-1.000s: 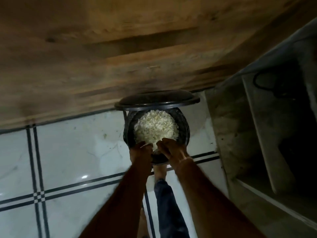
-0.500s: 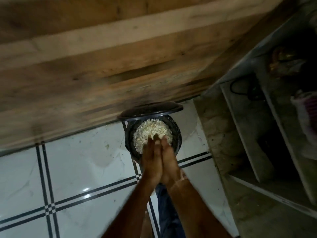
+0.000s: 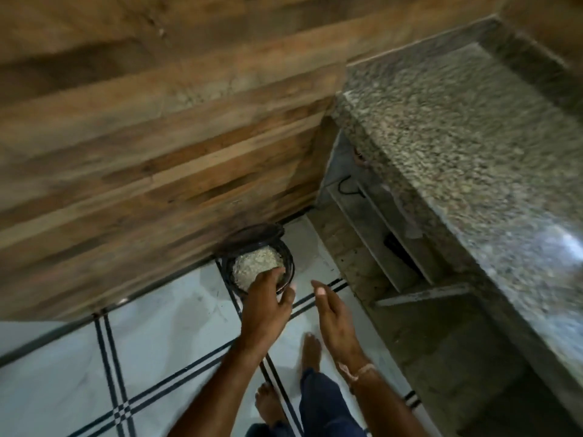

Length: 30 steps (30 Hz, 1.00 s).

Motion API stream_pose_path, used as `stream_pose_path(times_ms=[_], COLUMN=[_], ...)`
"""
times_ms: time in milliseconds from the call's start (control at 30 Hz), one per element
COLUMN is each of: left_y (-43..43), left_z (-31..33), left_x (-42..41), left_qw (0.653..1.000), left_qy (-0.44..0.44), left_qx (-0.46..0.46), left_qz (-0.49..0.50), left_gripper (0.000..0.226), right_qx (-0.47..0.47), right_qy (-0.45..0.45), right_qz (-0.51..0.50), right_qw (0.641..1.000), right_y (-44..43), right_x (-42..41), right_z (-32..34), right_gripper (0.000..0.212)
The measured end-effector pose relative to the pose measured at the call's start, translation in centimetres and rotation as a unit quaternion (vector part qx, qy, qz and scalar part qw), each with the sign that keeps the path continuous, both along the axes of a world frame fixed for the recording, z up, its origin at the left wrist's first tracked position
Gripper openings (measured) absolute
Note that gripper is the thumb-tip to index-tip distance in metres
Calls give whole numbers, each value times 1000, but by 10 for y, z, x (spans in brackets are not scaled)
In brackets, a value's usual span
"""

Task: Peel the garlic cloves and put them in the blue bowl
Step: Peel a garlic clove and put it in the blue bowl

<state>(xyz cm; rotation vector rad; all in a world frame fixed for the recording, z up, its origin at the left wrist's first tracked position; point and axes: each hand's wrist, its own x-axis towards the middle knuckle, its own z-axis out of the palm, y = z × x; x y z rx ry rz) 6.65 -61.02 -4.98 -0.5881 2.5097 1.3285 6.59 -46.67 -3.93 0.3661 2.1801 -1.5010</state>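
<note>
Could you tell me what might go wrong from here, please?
The peels sit high in the bin, so the left hand just over them could knock some onto the floor. Loose peels on glossy tiles could make a bare foot slip. The raised lid might drop onto the fingers.

White glossy floor tiles crossed by paired black lines, brown wood panelling streaked light and dark, black bin and black lid around pale cream peelings, speckled grey-and-tan granite bench, dull grey shelves, dark blue trousers, pale wrist thread.
</note>
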Motion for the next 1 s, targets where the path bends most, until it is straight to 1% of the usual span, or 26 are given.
stream_pose_path(times_ms=[33,167,267,333,400,567,700,800,900,933,1000], left_y=[15,69,120,164,214,345,434,483,524,535,560], left_z=[11,36,54,61,64,71,67,62,55,54,50], left_x=[7,17,15,11,6,4,2,-5,-21,-28,-41], left_qw=[1000,996,988,979,969,951,935,929,920,914,896], left_qy=[6,37,68,88,103,109,112,97,102,108,122], left_qx=[-4,-13,-36,-45,-57,-57,-49,-40,-44,-47,-51], left_qz=[-21,-79,-133,-178,-216,-283,-334,-354,-376,-388,-423], left_gripper=[48,50,51,49,47,46,46,42,37,36,36], right_qx=[6,53,120,160,192,235,263,282,304,321,360], right_qy=[12,85,138,175,192,185,165,148,129,119,81], right_qz=[-9,19,32,7,-19,-67,-112,-148,-195,-201,-198], right_qw=[1000,995,983,971,962,952,944,936,924,918,908], right_y=[17,84,142,188,237,364,450,497,536,546,566], right_x=[9,23,30,41,51,75,82,85,82,79,70], right_z=[1,24,42,48,49,49,45,41,35,33,30], right_gripper=[43,44,40,36,33,31,36,38,38,40,51])
